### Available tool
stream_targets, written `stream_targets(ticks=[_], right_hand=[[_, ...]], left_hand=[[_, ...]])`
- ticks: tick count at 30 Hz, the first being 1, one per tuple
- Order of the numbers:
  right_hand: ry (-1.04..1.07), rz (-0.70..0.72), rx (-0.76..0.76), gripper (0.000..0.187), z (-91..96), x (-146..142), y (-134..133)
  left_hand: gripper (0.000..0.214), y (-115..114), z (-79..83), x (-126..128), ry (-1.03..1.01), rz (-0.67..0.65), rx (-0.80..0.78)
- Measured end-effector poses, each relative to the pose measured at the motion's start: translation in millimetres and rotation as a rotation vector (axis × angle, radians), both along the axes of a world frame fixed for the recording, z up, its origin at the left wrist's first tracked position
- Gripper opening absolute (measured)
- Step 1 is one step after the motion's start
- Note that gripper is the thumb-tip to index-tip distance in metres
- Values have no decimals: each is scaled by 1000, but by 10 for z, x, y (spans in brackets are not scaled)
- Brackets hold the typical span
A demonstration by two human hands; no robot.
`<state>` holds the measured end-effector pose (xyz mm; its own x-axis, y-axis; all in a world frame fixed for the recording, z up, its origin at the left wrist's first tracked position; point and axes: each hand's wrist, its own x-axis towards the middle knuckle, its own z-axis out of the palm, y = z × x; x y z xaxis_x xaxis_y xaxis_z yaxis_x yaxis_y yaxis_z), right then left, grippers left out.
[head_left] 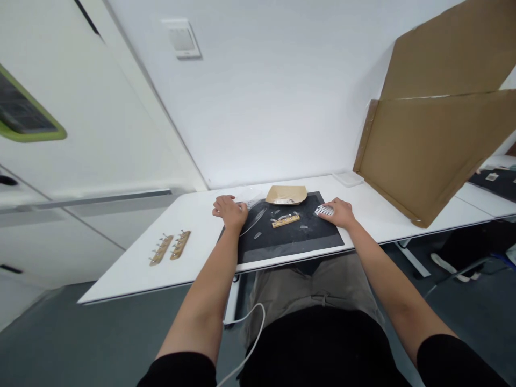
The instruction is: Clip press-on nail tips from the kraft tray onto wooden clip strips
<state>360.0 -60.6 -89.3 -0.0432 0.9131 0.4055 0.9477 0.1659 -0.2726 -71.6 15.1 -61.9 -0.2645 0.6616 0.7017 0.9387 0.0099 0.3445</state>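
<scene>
My right hand (342, 214) is closed on a white sheet with rows of black dots (324, 210) at the right side of a black mat (282, 248). My left hand (231, 212) rests with curled fingers at the mat's left edge, by some clear plastic (252, 200); what its fingers hold, if anything, is hard to make out. Between the hands a small wooden strip with metal hooks (286, 221) lies on the mat. Small clear pieces (257, 235) are scattered around it. Behind them sits a tan paper tray (286, 193) with small items in it.
Two more wooden hook strips (161, 250) (180, 245) lie on the white table (133, 279) at the left. A large open cardboard box (427, 145) stands at the right, beside a flat clear lid (347, 179). A white cable (258, 338) hangs by my lap.
</scene>
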Motion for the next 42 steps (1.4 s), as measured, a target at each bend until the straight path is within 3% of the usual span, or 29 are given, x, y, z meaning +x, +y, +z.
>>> stream_targets(ticks=[16, 28, 42], right_hand=[[38, -13, 25, 32, -1, -42, 2], [10, 54, 47, 40, 51, -76, -62], [6, 89, 21, 28, 73, -75, -55]], left_hand=[[35, 8, -2, -5, 45, -53, -29], [32, 15, -6, -13, 55, -92, -72], [33, -11, 3, 7, 36, -84, -50]])
